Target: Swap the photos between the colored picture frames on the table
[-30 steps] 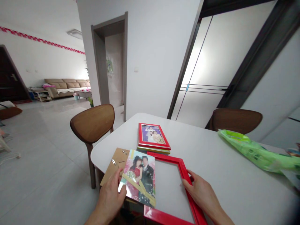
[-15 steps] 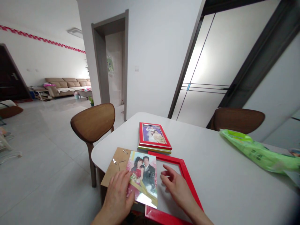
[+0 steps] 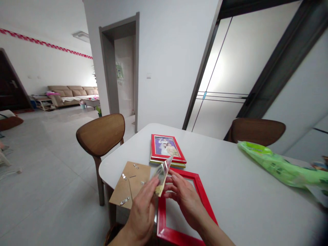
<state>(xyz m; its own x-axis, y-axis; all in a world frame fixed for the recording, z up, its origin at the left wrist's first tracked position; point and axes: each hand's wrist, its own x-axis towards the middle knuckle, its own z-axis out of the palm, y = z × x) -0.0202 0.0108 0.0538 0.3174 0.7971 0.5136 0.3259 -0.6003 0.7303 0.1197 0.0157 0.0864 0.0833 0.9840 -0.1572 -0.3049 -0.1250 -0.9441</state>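
Observation:
A printed photo stands nearly on edge above the left side of an empty red picture frame that lies flat on the white table. My left hand grips the photo from the left, fingers closed on it. From the right, my right hand pinches the same photo with its fingertips. A brown frame backing board with metal clips lies just left of the red frame.
A small stack of frames, the top one red with a photo in it, lies farther back. A green plastic package sits at the right. Two wooden chairs stand at the table's far sides.
The photo lay flat over the frame's left side; now it is tilted up on edge. My right hand left the frame's right rail and came to the photo.

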